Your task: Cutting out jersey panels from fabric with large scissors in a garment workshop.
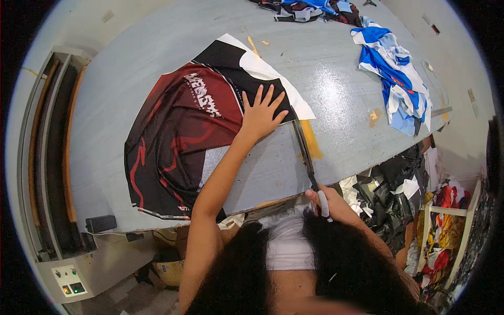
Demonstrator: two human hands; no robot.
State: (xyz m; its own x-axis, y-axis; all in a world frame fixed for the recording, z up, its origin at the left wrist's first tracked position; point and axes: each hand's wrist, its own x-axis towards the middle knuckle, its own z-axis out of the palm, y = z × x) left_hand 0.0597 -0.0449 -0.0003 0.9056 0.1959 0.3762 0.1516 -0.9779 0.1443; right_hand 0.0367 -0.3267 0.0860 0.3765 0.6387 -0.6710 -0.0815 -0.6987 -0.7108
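The printed fabric panel (178, 131), dark red and black with white lettering and a white unprinted margin, lay flat on the grey cutting table (336, 73), spread across its left-centre part with its lower edge reaching the near table edge. The left hand (261, 116) pressed down on the panel's right side with the palm flat and the fingers spread wide, gripping nothing, just beside the white margin. The long scissors (305, 152) ran along the panel's right edge, blades lying on the table and pointing away from the person, the tips just beside the left hand's little finger. The right hand (326, 202) was closed around the scissors' handles at the near table edge, the fingers wrapped through the white-grey grips; how far the blades stood apart could not be told.

Orange-yellow tape marks (311, 139) showed on the table just right of the blades. Well apart, on the table's right side, lay a crumpled blue and white fabric heap (396, 79), and at the far edge another pile of mixed cloth (310, 9). To the left of the table stood a long machine (50, 152) with a small panel of green buttons (71, 278) at its near end. Below the table's right edge scraps of black and white cloth (391, 194) were heaped, and further right a shelf (446, 231) held colourful folded fabric
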